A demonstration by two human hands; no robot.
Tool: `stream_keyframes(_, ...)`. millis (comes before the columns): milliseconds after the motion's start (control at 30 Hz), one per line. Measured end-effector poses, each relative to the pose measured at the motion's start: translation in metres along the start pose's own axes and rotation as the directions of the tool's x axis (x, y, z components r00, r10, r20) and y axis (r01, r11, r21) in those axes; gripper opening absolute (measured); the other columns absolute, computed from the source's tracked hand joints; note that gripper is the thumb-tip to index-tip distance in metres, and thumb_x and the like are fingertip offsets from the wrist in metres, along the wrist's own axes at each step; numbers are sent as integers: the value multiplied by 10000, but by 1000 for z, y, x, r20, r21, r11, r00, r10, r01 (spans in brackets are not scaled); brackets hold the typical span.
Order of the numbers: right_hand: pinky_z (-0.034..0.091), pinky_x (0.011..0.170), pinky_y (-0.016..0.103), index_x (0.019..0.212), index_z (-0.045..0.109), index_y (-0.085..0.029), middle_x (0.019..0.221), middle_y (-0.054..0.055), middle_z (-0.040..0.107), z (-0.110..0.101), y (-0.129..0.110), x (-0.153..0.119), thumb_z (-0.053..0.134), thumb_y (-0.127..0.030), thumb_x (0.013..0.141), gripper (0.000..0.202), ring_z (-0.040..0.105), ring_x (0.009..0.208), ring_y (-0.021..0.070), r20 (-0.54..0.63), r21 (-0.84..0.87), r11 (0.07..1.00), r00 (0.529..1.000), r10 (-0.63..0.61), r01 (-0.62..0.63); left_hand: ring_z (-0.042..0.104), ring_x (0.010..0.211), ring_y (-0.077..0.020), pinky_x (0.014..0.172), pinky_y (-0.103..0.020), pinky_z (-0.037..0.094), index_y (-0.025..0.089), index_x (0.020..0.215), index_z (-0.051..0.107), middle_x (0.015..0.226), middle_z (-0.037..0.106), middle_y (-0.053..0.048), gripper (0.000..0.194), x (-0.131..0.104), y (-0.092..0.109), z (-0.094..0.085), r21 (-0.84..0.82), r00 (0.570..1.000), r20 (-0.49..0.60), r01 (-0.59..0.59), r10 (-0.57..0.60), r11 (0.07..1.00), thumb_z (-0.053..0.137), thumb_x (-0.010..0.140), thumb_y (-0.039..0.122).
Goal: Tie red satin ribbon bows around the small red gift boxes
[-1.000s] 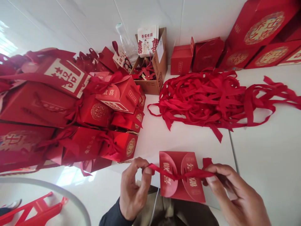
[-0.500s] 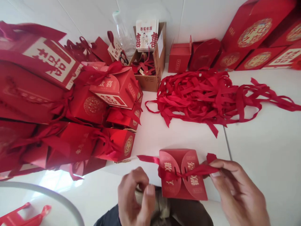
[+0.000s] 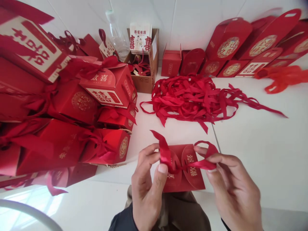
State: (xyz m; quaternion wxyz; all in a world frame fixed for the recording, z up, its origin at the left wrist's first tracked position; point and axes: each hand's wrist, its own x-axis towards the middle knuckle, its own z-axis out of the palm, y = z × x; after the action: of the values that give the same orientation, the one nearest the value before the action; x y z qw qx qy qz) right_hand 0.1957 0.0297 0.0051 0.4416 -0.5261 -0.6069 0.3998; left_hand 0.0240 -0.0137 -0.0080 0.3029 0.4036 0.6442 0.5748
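A small red gift box (image 3: pixel 184 184) with gold characters lies near the table's front edge, its two rounded flaps folded in on top. A red ribbon (image 3: pixel 180 167) crosses these flaps, threaded through their slots. My left hand (image 3: pixel 149 186) has its thumb and fingers closed around the ribbon's left tail, whose pointed end sticks up above the box. To the right, my right hand (image 3: pixel 233 186) pinches the other side of the ribbon, which curls up in a loop over the fingertips.
Tied red boxes (image 3: pixel 106 86) are stacked at left. Behind the work lies a heap of loose red ribbons (image 3: pixel 185 99). A cardboard box (image 3: pixel 141 83) with cards, a clear bottle (image 3: pixel 117 35) and more red boxes (image 3: pixel 228 45) line the wall. An orange-red bag (image 3: pixel 284 78) lies at right.
My left hand has moved up to the box and closed on the ribbon's left tail, lifting it. The ribbon in my right hand now bends into a loop. The view has shifted rightward.
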Motion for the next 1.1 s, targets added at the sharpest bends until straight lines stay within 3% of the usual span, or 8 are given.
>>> stream_keyframes(100, 638, 935, 425, 1057, 639, -271, 1124, 91, 791, 2, -2, -1, 628, -375, 1020, 111, 754, 1078, 278, -33, 15, 1000, 999, -8, 8, 659, 1117, -237, 952, -361, 546, 243, 865, 739, 1112, 717, -62, 231, 6, 6, 7, -70, 1000, -11, -12, 12, 997, 623, 991, 398)
stream_keyframes(300, 604, 825, 174, 1049, 687, -263, 1015, 50, 791, -7, 12, -4, 728, -427, 962, 190, 764, 979, 172, -81, 134, 979, 983, 167, -155, 674, 1057, -203, 970, -336, 528, 242, 971, 652, 1085, 737, -46, 222, -3, -4, 2, -197, 992, 1, 124, -127, 972, 518, 1051, 400)
stream_keyframes(500, 578, 774, 111, 1015, 696, -274, 916, 10, 764, -7, 11, -4, 768, -450, 929, 209, 751, 889, 128, -40, 217, 953, 973, 227, -213, 663, 851, -178, 816, -294, 536, 227, 919, 620, 973, 724, -35, 268, -1, -4, -5, -181, 987, -54, 137, -149, 974, 507, 1047, 434)
stream_keyframes(667, 614, 795, 172, 983, 699, -254, 994, 43, 776, -1, -1, -1, 770, -486, 912, 253, 764, 901, 168, -110, 140, 978, 980, 169, -153, 685, 928, -183, 866, -297, 542, 226, 915, 600, 993, 742, -35, 254, 5, 5, 0, -193, 996, -1, 92, -94, 977, 507, 1050, 421)
stream_keyframes(800, 669, 692, 270, 976, 687, -241, 926, 47, 772, -2, 0, -1, 756, -483, 921, 258, 767, 724, 189, -41, 185, 964, 978, 202, -192, 695, 1025, -186, 1004, -335, 508, 226, 897, 591, 942, 761, -23, 270, 9, 2, 5, -289, 991, -23, 119, -132, 950, 478, 1065, 404)
stream_keyframes(867, 667, 673, 272, 983, 679, -241, 925, 48, 776, -3, 1, -1, 740, -481, 934, 252, 768, 706, 189, -6, 170, 963, 977, 212, -208, 691, 1044, -189, 981, -326, 513, 228, 883, 585, 892, 756, -15, 263, 9, 1, 5, -336, 988, -25, 133, -150, 932, 488, 1063, 394)
stream_keyframes(1000, 638, 824, 281, 974, 659, -257, 1022, 56, 780, -1, -4, -4, 683, -467, 974, 211, 765, 961, 217, -60, 24, 996, 994, 92, -91, 678, 966, -176, 804, -273, 527, 229, 905, 576, 968, 740, -20, 225, 6, 5, 4, -328, 997, 1, 73, -77, 942, 487, 1066, 360)
stream_keyframes(1100, 599, 900, 294, 1031, 625, -277, 1065, 48, 769, 6, -7, -8, 621, -415, 1016, 139, 727, 1073, 215, -52, -102, 994, 998, -45, 39, 654, 913, -156, 821, -277, 513, 237, 971, 579, 986, 712, -14, 209, 1, 9, 9, -202, 996, -51, -77, 68, 976, 424, 1089, 314)
